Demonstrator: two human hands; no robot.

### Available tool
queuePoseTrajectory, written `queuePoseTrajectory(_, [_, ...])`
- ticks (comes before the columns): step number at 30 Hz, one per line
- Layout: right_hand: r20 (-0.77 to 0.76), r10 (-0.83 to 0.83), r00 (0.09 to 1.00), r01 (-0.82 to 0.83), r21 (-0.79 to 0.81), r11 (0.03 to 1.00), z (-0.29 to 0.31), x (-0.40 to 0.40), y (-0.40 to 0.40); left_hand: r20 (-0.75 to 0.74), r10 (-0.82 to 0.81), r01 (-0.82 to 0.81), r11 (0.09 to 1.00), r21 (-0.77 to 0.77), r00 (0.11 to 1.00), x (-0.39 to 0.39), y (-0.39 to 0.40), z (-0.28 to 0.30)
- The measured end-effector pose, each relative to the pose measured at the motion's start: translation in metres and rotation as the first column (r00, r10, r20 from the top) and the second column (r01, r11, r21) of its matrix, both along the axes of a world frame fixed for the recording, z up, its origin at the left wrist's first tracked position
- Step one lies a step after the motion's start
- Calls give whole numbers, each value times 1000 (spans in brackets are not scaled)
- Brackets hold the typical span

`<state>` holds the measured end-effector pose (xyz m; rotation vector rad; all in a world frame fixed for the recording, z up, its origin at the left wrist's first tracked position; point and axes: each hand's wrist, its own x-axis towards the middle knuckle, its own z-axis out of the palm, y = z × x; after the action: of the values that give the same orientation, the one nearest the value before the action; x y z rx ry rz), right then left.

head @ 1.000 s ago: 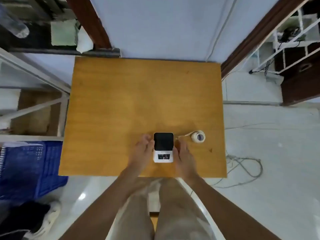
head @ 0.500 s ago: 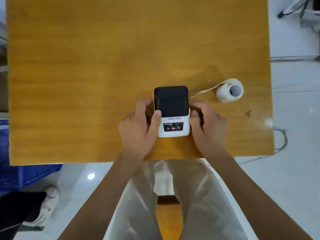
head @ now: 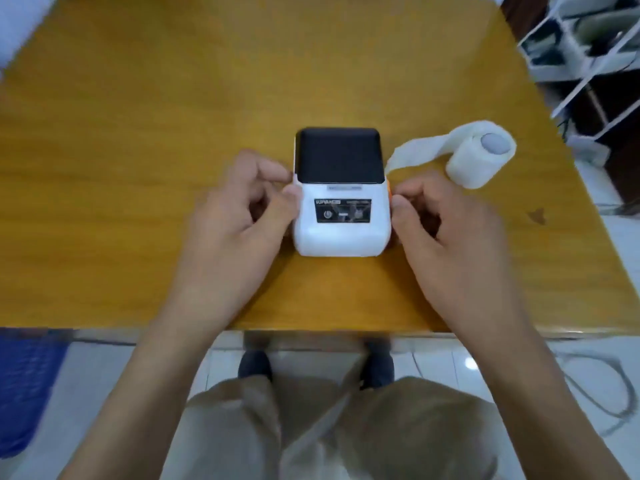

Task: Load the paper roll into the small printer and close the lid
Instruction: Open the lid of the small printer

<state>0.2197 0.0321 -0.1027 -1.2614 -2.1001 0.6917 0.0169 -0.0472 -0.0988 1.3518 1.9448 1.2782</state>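
A small white printer (head: 341,233) with a black lid (head: 341,154) stands on the wooden table (head: 138,133), its lid down. My left hand (head: 235,220) presses its thumb and fingertips against the printer's left side. On the other side my right hand (head: 446,223) touches the printer by an orange tab. A white paper roll (head: 479,157) lies on the table to the right of the printer, with a loose strip curling back toward the printer's right edge.
The table's near edge runs just below my wrists, with my legs and shoes under it. A white rack (head: 588,53) stands at the back right. A blue crate (head: 24,382) sits on the floor at the left, and a cable (head: 602,393) loops at the right.
The camera has come much closer to the table. Both hands have gone from lying beside the printer to gripping its sides with curled fingers. The roll has stayed in place.
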Motion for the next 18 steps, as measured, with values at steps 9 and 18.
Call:
queuePoseTrajectory(9, [-89,-63,994,60,-27,998,4,-1,-7,110,59,-65,996,53,992,9,-14,12])
queuePoseTrajectory(18, [-105,-92,990,90,-18,996,11,2,-16,25,-15,14,1000,18,1000,17,-27,21])
